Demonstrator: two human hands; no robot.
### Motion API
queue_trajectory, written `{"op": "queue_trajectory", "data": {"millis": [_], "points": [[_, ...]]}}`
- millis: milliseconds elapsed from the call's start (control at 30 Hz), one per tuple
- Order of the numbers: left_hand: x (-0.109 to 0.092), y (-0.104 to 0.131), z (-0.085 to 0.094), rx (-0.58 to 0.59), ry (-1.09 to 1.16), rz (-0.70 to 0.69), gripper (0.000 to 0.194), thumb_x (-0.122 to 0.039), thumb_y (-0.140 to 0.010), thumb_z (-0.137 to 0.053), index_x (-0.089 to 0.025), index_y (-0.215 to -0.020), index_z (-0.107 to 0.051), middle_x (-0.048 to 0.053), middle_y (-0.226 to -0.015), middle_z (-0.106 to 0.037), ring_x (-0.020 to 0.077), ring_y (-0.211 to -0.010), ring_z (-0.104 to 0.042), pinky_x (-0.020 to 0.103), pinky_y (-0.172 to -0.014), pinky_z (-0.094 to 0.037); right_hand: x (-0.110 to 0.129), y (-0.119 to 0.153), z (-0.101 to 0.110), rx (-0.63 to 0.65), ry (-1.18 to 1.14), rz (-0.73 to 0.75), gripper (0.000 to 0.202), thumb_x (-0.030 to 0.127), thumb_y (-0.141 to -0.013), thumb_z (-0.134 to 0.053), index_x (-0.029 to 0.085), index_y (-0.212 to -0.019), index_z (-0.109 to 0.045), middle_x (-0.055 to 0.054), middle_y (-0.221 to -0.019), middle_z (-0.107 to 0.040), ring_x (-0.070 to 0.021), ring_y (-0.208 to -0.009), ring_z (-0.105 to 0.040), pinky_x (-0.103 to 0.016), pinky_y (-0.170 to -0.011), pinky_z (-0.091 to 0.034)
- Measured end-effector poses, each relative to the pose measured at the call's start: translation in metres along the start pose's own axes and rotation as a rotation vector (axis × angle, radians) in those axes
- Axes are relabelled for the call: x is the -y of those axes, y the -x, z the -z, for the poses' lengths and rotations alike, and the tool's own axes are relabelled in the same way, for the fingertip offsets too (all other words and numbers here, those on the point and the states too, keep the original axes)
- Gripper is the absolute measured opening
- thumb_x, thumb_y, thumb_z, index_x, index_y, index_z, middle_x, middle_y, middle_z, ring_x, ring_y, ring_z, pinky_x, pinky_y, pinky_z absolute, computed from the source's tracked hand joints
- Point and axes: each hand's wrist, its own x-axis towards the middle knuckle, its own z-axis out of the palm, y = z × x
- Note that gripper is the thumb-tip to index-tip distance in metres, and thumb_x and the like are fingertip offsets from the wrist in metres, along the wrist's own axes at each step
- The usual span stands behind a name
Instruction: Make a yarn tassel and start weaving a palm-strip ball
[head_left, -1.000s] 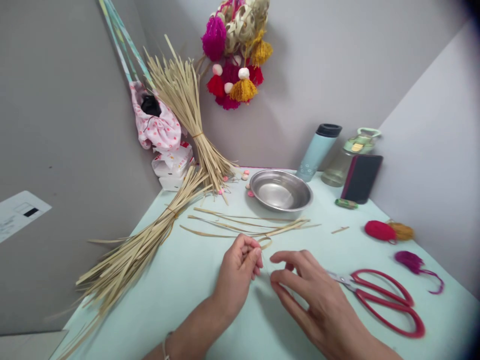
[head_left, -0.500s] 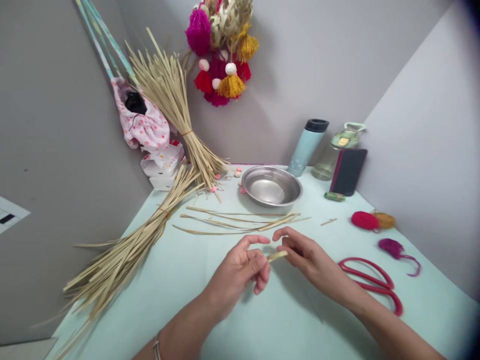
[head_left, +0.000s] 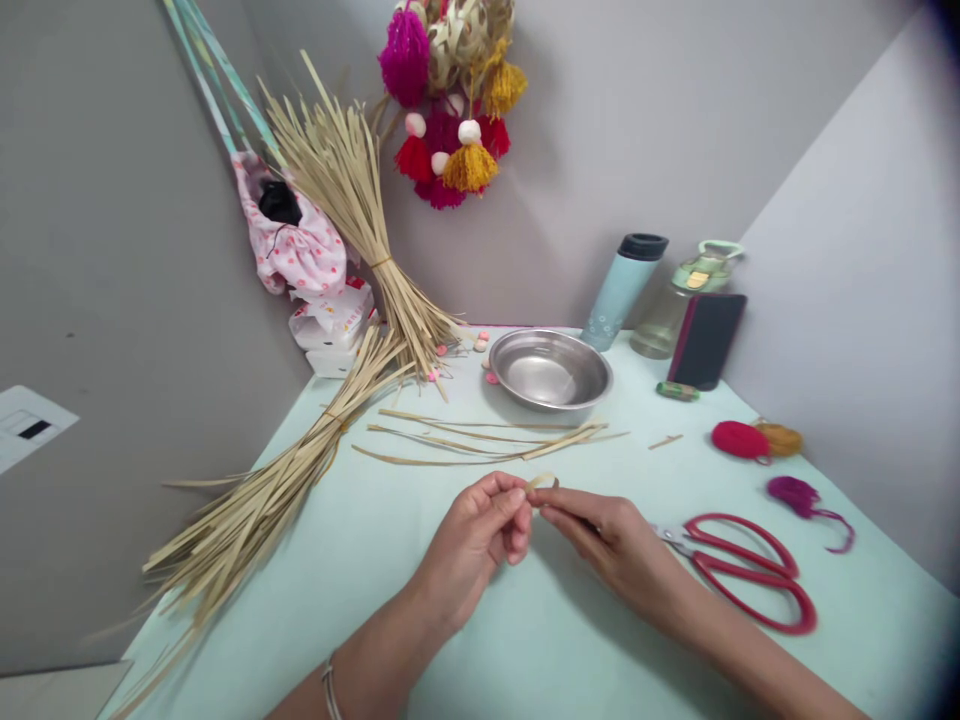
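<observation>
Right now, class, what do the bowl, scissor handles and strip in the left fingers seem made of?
Bowl: shiny metal, probably stainless steel, given its bright grey reflections.
Scissor handles: smooth, likely plastic, perhaps coated metal, given the even red colour.
Strip: matte, pale tan, bent like ribbon; probably plant fibre.

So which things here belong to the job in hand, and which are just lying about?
Apparently in the job:
pale strip, in the left hand, right hand at it
loose strips
tied bundles
scissors

Probably just lying about:
blue tumbler
green bottle
phone
red yarn and metal bowl, less surely
</observation>
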Motion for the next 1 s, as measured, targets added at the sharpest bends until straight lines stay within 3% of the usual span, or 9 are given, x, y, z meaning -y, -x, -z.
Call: {"op": "queue_trajectory", "data": {"millis": [133,233,333,433,533,600,700,900,1000], "points": [[0.001,0.003,-0.002,-0.001,-0.098,-0.047,0.023,-0.037,-0.086,-0.063,-0.016,-0.089,-0.054,-0.003,-0.066,-0.053,0.0056,-0.052,-0.044,0.019,-0.049,-0.033,0.004,0.0,-0.004,-0.055,-0.099,-0.088,0.03,0.043,-0.09,-0.053,0.02,-0.09,-0.072,0.0,-0.064,-0.062,-0.016,-0.061,-0.054,-0.026,-0.057,-0.041],[0.0,0.002,-0.001,-0.022,-0.131,-0.049,0.024,-0.038,-0.086,-0.063,-0.016,-0.089,-0.054,-0.003,-0.066,-0.053,0.0055,-0.053,-0.045,0.019,-0.05,-0.034,0.006,0.001,-0.004,-0.094,-0.125,-0.11,0.031,0.046,-0.088,-0.055,0.019,-0.082,-0.07,0.002,-0.058,-0.05,-0.0132,-0.056,-0.043,-0.025,-0.051,-0.033],[0.0,0.0,0.002,-0.043,-0.105,-0.027,0.023,-0.037,-0.086,-0.062,-0.016,-0.089,-0.054,-0.004,-0.065,-0.052,0.0046,-0.052,-0.044,0.018,-0.049,-0.033,0.008,0.002,-0.003,-0.108,-0.142,-0.151,0.03,0.045,-0.089,-0.054,0.019,-0.091,-0.067,0.007,-0.054,-0.035,-0.0107,-0.051,-0.033,-0.024,-0.049,-0.027],[0.0,0.0,0.002,-0.008,-0.084,-0.003,0.022,-0.036,-0.087,-0.062,-0.015,-0.089,-0.055,-0.004,-0.064,-0.051,0.0036,-0.049,-0.041,0.017,-0.047,-0.031,0.009,0.002,-0.004,-0.012,-0.207,-0.189,0.032,0.045,-0.091,-0.051,0.017,-0.103,-0.063,0.008,-0.051,-0.037,-0.0096,-0.047,-0.032,-0.023,-0.047,-0.026],[0.001,0.001,0.001,0.043,-0.089,0.025,0.022,-0.035,-0.085,-0.064,-0.016,-0.089,-0.055,-0.005,-0.063,-0.051,0.0032,-0.046,-0.039,0.017,-0.044,-0.028,0.008,0.002,-0.008,0.067,-0.251,-0.197,0.032,0.044,-0.092,-0.048,0.017,-0.088,-0.064,0.008,-0.047,-0.04,-0.0088,-0.044,-0.032,-0.023,-0.046,-0.025],[0.002,0.001,0.0,0.048,-0.092,0.031,0.022,-0.035,-0.084,-0.065,-0.017,-0.09,-0.054,-0.005,-0.062,-0.051,0.0034,-0.046,-0.039,0.017,-0.044,-0.029,0.007,0.002,-0.01,0.011,-0.248,-0.21,0.031,0.044,-0.09,-0.051,0.017,-0.081,-0.063,0.008,-0.046,-0.039,-0.0086,-0.044,-0.031,-0.023,-0.046,-0.024],[0.003,0.001,0.001,0.012,-0.101,0.022,0.025,-0.037,-0.083,-0.066,-0.017,-0.093,-0.054,-0.005,-0.064,-0.052,0.004,-0.048,-0.041,0.017,-0.046,-0.031,0.007,0.003,-0.01,-0.017,-0.256,-0.213,0.028,0.042,-0.09,-0.052,0.017,-0.082,-0.064,0.007,-0.05,-0.037,-0.0089,-0.047,-0.03,-0.023,-0.047,-0.023],[0.006,-0.005,0.006,-0.061,-0.297,-0.091,0.027,-0.041,-0.085,-0.062,-0.017,-0.093,-0.052,-0.004,-0.067,-0.054,0.0062,-0.052,-0.046,0.019,-0.05,-0.036,0.019,0.011,0.004,0.298,-0.371,-0.13,0.016,0.025,-0.087,-0.055,0.018,-0.074,-0.058,0.003,-0.068,-0.046,-0.0097,-0.059,-0.037,-0.022,-0.053,-0.03],[0.006,-0.006,0.007,-0.079,-0.431,-0.13,0.027,-0.043,-0.085,-0.06,-0.018,-0.086,-0.049,-0.005,-0.065,-0.054,0.007,-0.049,-0.046,0.02,-0.048,-0.037,0.028,0.013,0.015,0.22,-0.326,-0.059,0.017,0.025,-0.087,-0.057,0.019,-0.071,-0.059,-0.003,-0.093,-0.059,-0.0158,-0.081,-0.053,-0.027,-0.07,-0.043]]}}
